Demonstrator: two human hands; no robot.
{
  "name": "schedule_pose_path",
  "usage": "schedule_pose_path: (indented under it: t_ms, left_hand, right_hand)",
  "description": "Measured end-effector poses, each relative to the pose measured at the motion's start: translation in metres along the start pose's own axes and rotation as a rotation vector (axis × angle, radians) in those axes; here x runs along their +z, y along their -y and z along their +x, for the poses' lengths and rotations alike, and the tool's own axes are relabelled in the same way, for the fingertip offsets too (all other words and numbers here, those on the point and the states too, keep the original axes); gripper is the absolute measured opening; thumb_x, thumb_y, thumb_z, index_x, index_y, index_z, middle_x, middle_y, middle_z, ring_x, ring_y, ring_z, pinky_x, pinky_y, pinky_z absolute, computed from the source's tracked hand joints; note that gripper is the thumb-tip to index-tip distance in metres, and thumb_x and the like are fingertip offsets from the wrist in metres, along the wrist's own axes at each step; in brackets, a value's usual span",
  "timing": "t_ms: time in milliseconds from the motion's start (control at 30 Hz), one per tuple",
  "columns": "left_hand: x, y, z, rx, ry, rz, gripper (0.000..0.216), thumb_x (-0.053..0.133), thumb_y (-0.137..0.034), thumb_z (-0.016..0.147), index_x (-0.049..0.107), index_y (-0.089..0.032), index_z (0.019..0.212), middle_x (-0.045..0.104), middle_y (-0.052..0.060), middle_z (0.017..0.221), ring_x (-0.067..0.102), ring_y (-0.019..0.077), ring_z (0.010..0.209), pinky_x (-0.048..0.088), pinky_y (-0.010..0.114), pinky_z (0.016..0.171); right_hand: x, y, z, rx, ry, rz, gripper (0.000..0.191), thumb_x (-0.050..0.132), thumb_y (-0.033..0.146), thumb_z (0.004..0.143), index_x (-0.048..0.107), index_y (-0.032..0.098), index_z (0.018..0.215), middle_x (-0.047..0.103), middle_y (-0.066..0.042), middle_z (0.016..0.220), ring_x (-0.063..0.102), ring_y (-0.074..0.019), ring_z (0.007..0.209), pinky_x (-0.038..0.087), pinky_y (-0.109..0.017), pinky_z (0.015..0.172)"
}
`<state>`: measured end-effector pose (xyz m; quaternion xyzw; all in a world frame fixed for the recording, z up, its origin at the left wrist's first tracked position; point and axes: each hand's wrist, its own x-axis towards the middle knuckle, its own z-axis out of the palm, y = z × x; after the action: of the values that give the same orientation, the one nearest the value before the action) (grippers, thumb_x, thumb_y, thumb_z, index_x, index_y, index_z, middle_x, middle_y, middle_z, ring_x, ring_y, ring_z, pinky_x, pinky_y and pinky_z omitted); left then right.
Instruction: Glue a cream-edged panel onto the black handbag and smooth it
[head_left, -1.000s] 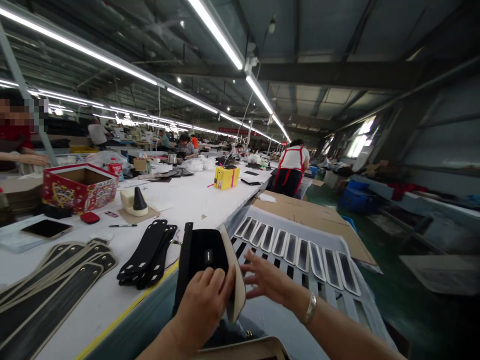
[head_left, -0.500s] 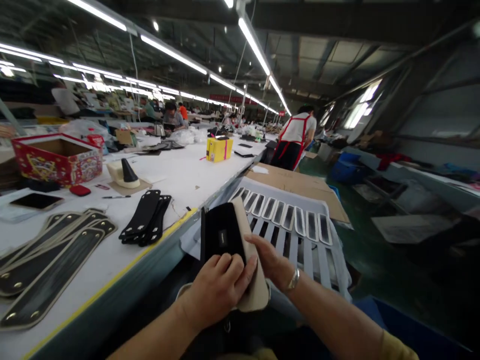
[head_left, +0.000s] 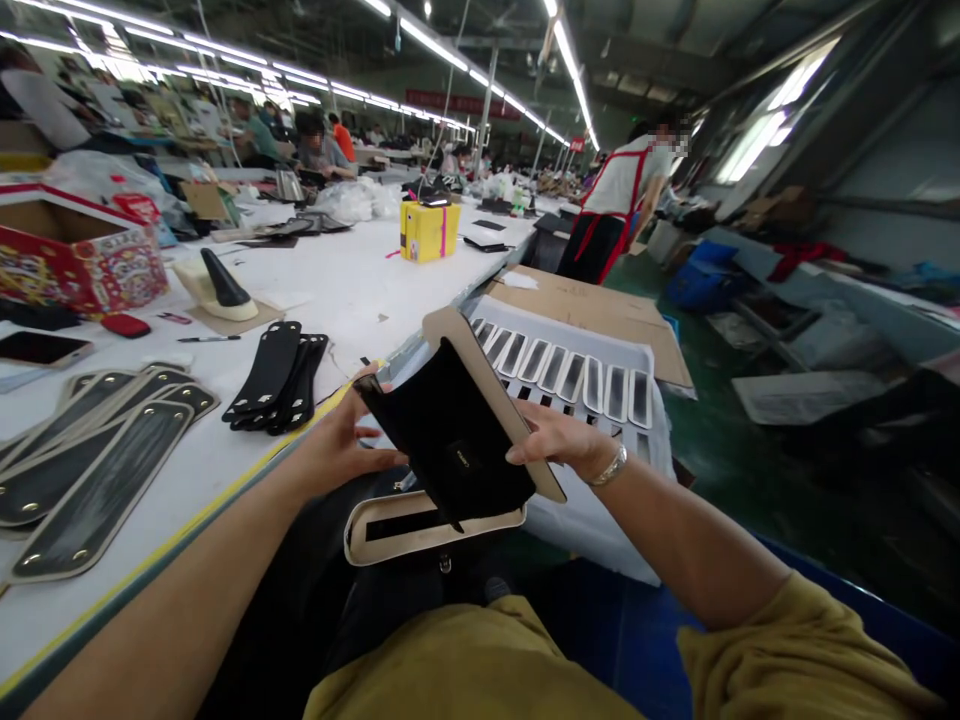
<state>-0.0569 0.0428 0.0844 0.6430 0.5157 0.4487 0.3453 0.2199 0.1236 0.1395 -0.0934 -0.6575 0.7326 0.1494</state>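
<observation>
I hold a black bag panel (head_left: pixel 450 430) with a beige edge between both hands, tilted over my lap. My left hand (head_left: pixel 341 440) grips its left corner, fingers curled around the black side. My right hand (head_left: pixel 559 440), with a metal bracelet on the wrist, pinches the beige right edge. Below the panel a beige-rimmed bag piece (head_left: pixel 409 525) lies on my lap.
A long white worktable (head_left: pixel 352 290) at left carries a stack of black straps (head_left: pixel 274 375), long black panels (head_left: pixel 90 470), a phone (head_left: pixel 41 348), a red box (head_left: pixel 75 255) and a yellow box (head_left: pixel 427 230). A tray of narrow black strips (head_left: pixel 570 375) lies ahead. A person in a red apron (head_left: pixel 615 200) stands beyond.
The panel has turned from upright to tilted flat, with my hands moving apart to its two edges. My view has dropped lower, showing my lap and the beige-rimmed piece.
</observation>
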Motion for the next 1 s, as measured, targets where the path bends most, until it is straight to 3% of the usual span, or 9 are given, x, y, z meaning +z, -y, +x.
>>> schedule_pose_path:
  t_ms: [67,133,200,333,433,533,700,867,1000]
  left_hand:
    - [0.002,0.004,-0.003,-0.130,0.167,-0.206,0.073,0.079,-0.034,0.063,0.049,-0.020,0.129,0.064,0.010,0.115,0.062,0.0276,0.101,0.054,0.042,0.083]
    - [0.002,0.005,-0.006,-0.218,0.236,-0.272,0.047,0.078,-0.034,0.064,0.065,-0.014,0.105,0.070,0.008,0.093,0.066,0.0250,0.085,0.054,0.040,0.079]
    - [0.004,0.003,-0.010,-0.264,0.193,-0.238,0.036,0.078,-0.035,0.064,0.068,-0.012,0.090,0.070,0.007,0.082,0.065,0.0236,0.078,0.054,0.037,0.075]
    - [0.020,0.001,-0.022,-0.343,0.110,-0.101,0.034,0.076,-0.040,0.063,0.068,-0.013,0.083,0.067,0.002,0.070,0.062,0.0197,0.068,0.051,0.030,0.066]
    - [0.039,0.006,-0.034,-0.341,0.058,-0.004,0.030,0.073,-0.041,0.065,0.067,-0.015,0.078,0.064,0.000,0.066,0.059,0.0166,0.064,0.047,0.026,0.061]
    - [0.059,0.020,-0.043,-0.214,0.021,0.084,0.022,0.070,-0.037,0.069,0.065,-0.016,0.071,0.060,0.000,0.067,0.057,0.0149,0.065,0.045,0.025,0.061]
    - [0.081,0.045,-0.053,-0.110,-0.007,0.167,0.020,0.070,-0.035,0.069,0.065,-0.016,0.073,0.061,0.003,0.080,0.060,0.0176,0.077,0.048,0.030,0.073]
    - [0.058,0.037,-0.058,-0.154,0.149,0.236,0.046,0.069,-0.040,0.071,0.061,-0.021,0.112,0.064,0.005,0.104,0.061,0.0205,0.094,0.049,0.034,0.085]
    - [0.039,0.034,-0.063,-0.095,0.230,0.461,0.024,0.061,-0.037,0.079,0.070,-0.023,0.096,0.067,0.005,0.095,0.060,0.0213,0.088,0.048,0.034,0.081]
  right_hand:
    - [-0.005,-0.006,0.000,0.004,0.007,-0.083,0.065,0.072,0.019,0.066,0.047,0.018,0.126,0.059,-0.004,0.115,0.057,-0.0179,0.101,0.047,-0.029,0.088]
    - [-0.010,-0.013,0.000,0.023,0.018,-0.153,0.072,0.073,0.022,0.067,0.042,0.018,0.132,0.056,-0.005,0.118,0.053,-0.0207,0.107,0.044,-0.034,0.093]
    - [-0.015,-0.020,-0.001,0.036,0.031,-0.243,0.080,0.074,0.025,0.067,0.035,0.019,0.137,0.054,-0.006,0.117,0.052,-0.0227,0.108,0.042,-0.039,0.095]
    - [-0.025,-0.030,-0.008,0.083,-0.035,-0.574,0.087,0.073,0.027,0.068,0.026,0.021,0.142,0.049,-0.008,0.124,0.050,-0.0239,0.111,0.038,-0.041,0.099]
    - [-0.027,-0.033,-0.018,0.145,-0.099,-0.795,0.089,0.073,0.028,0.068,0.026,0.021,0.142,0.043,-0.010,0.134,0.046,-0.0259,0.117,0.034,-0.042,0.103]
    - [-0.026,-0.037,-0.027,0.144,-0.131,-0.940,0.092,0.074,0.031,0.067,0.025,0.021,0.144,0.038,-0.011,0.140,0.041,-0.0275,0.124,0.030,-0.041,0.106]
    - [-0.024,-0.047,-0.036,0.152,-0.134,-1.106,0.093,0.074,0.031,0.065,0.026,0.018,0.144,0.046,-0.013,0.129,0.047,-0.0269,0.115,0.037,-0.041,0.100]
    - [-0.015,-0.047,-0.034,0.141,-0.098,-1.182,0.091,0.073,0.027,0.065,0.027,0.016,0.143,0.048,-0.013,0.122,0.049,-0.0260,0.110,0.039,-0.040,0.098]
    - [-0.003,-0.046,-0.024,0.132,-0.039,-1.278,0.087,0.072,0.027,0.064,0.031,0.014,0.141,0.051,-0.012,0.113,0.051,-0.0266,0.104,0.040,-0.041,0.095]
